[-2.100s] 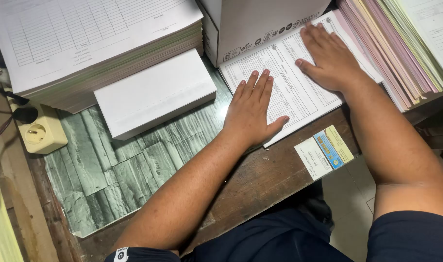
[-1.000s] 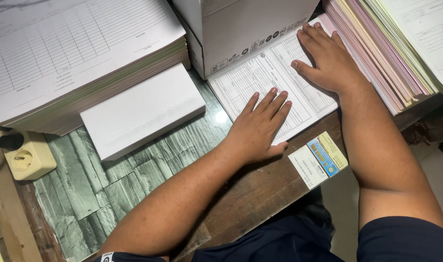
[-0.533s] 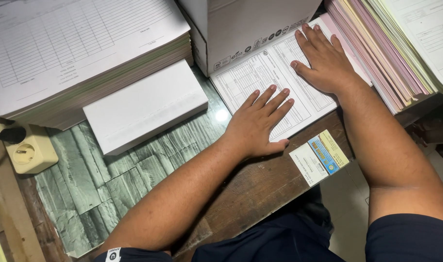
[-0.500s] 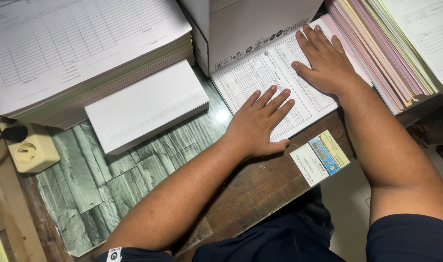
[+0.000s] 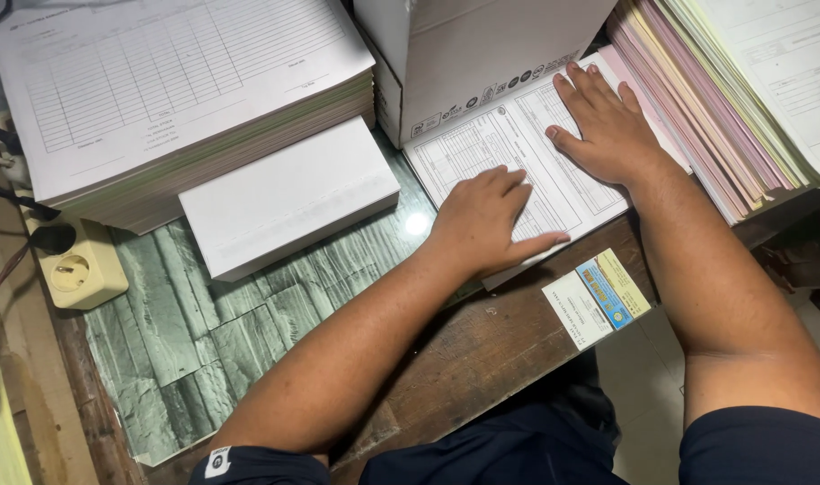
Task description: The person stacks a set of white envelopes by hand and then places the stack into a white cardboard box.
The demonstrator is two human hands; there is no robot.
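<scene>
A printed form sheet (image 5: 482, 148) with ruled tables lies on the desk in front of a cardboard box (image 5: 482, 54). My left hand (image 5: 482, 220) rests on the sheet's near edge, fingers curled, thumb stretched along the paper's lower border. My right hand (image 5: 607, 126) lies flat on the sheet's far right part, fingers spread, close to the box's base. Neither hand lifts the paper.
A thick stack of ruled forms (image 5: 176, 90) sits at the back left, a white block of paper (image 5: 288, 198) in front of it. Fanned pink, yellow and white sheets (image 5: 724, 99) lie at right. A beige power socket (image 5: 77, 269) sits at left. A small card (image 5: 598, 296) sticks to the wooden desk edge.
My left hand's fingers have curled in from spread flat, and the hand has shifted slightly toward the sheet's near edge. My right hand stays pressed on the form.
</scene>
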